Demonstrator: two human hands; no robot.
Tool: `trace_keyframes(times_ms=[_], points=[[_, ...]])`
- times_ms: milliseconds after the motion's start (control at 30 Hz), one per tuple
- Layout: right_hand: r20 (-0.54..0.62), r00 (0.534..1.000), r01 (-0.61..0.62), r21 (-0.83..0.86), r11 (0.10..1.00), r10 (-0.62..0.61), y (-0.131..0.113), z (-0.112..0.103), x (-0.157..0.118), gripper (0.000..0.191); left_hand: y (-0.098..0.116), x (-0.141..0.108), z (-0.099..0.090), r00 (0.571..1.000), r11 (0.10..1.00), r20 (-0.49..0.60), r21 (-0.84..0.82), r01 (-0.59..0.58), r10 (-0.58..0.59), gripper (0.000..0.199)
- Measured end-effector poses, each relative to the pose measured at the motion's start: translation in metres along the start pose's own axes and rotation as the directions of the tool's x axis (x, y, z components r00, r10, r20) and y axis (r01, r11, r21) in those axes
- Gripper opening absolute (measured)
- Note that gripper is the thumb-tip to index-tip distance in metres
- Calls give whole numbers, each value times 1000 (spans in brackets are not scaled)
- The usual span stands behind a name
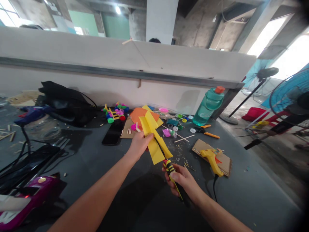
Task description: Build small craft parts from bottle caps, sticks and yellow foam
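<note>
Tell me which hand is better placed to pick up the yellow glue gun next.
Right, I'd judge: the right hand is nearer the glue gun. It must first put down the yellow-and-black tool, but the left hand, holding yellow paper, would likely reach across.

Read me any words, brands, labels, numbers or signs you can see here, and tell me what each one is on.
Nothing reads clearly.
Green bottle: pale marking, too blurred to read.
Purple device at lower left: round gold-coloured spot, no lettering legible.
Yellow glue gun: no text I can make out.
</note>
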State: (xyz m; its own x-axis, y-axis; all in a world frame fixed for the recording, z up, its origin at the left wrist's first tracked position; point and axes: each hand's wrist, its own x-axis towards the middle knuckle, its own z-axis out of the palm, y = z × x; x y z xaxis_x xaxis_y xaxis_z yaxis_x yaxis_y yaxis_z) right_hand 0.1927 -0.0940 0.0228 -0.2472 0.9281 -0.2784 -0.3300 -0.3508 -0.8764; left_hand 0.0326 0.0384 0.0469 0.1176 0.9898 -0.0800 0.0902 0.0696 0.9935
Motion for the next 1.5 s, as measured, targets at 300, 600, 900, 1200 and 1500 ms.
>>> trace_keyframes(times_ms=[300, 600, 900, 1200, 1500], points=[[12, 1000, 6, 23, 1000, -7, 1, -2, 1, 38, -2, 0, 1, 999, 999, 39, -37, 19, -18, 20], [-3, 1000, 9, 15, 1000, -9, 0, -1, 0, 37, -1, -2, 3, 997, 996, 59, -66, 56, -52, 22], [-4, 1000, 14, 18, 1000, -14, 2, -1, 1, 35, -5, -3, 5, 993, 993, 98, -89, 71, -63, 22], [-8, 999, 37, 27, 999, -37, 4, -2, 2, 35, -6, -3, 7, 988, 990, 136, -115, 84, -68, 24], [-30, 999, 31, 16, 999, -30, -1, 0, 1, 36, -3, -5, 7, 985, 988, 158, -121, 91, -72, 23]])
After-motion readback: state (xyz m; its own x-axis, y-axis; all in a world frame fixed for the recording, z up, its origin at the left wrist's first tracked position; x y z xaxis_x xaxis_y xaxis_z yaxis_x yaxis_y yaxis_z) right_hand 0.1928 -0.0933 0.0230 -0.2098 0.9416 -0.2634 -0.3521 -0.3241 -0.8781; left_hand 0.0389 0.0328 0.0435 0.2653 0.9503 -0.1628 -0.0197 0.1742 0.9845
